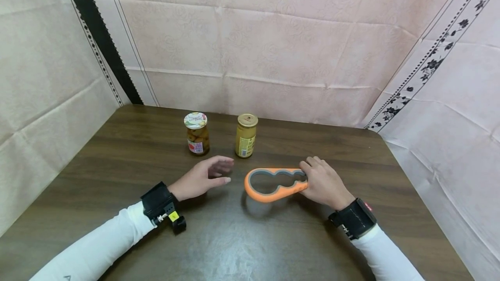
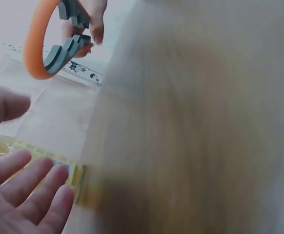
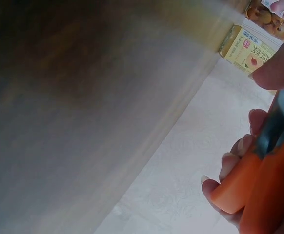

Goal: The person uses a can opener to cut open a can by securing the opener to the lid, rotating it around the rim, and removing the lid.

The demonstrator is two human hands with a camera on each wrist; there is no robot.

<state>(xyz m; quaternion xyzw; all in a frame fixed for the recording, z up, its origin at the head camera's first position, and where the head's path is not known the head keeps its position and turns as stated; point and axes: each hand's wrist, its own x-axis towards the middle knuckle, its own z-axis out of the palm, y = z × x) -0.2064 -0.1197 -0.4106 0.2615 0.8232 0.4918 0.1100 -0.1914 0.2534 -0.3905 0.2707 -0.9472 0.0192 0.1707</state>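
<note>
My right hand [image 1: 326, 183] grips one end of an orange jar opener [image 1: 269, 197] with grey, scalloped inner edges. Its rounded end points left, held above the table. In the right wrist view, fingers and thumb [image 3: 278, 70] wrap around the orange handles [image 3: 239, 183]. My left hand [image 1: 199, 179] reaches in from the left, empty, its fingers and thumb spread apart. Just beyond it stands a lidded glass jar of yellow contents [image 1: 246, 140], upright with a gold lid. Left of that is a shorter jar of brown pieces [image 1: 198, 137] under a white patterned lid.
Both jars stand near the back of the dark wood table [image 1: 234, 246]. A pale cloth [image 1: 250, 46] hangs behind the table's back edge and along both sides. Black bands with cameras [image 1: 160, 203] sit on both wrists.
</note>
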